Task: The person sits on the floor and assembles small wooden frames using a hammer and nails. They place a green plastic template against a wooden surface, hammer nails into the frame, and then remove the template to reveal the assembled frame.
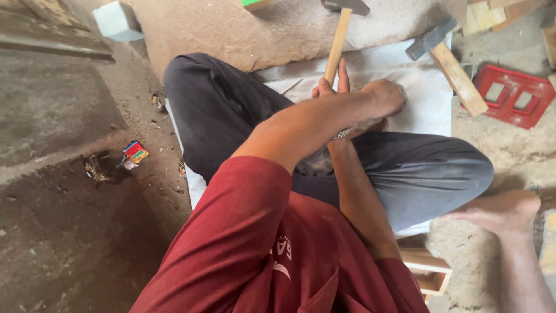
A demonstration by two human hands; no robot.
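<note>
Wooden-handled hammer w/ dark metal head (338, 43) is upright-ish, head at top edge of view, handle slanting down into the right hand (331, 88), which is wrapped round the lower handle, fingers extended along it. Left hand (384, 97) sits just right of it, forearm crossing in front, fist closed down against the white cloth sheet (425, 98); can't tell what, if anything, it grips. Both hands are over the sheet, between the person's knees in dark grey trousers (417, 168); red sleeve (243, 232) fills the lower view. A second hammer w/ pale wooden handle and grey head (449, 64) lies on the sheet's right edge, apart from the hands. Red plastic frame w/ two rectangular openings (509, 95) on the dirt floor beyond it. Bare foot (501, 211) lower right, small wooden box frame (428, 272) near it. Small colourful carton (135, 152) on the floor at left, pale green block (117, 20) top left.
</note>
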